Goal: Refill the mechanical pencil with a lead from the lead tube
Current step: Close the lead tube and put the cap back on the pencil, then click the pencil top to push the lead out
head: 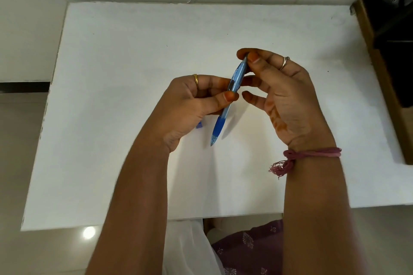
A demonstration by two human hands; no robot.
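A translucent blue mechanical pencil with a darker blue grip is held above the white table, tip pointing down toward me. My left hand grips its barrel at the middle between thumb and fingers. My right hand pinches the pencil's top end between thumb and forefinger, the other fingers spread. A small blue object, perhaps the lead tube, peeks out on the table from under my left hand; most of it is hidden.
A dark box on a brown surface stands along the table's right edge. The wall runs behind the table's far edge. The table's near edge is by my lap.
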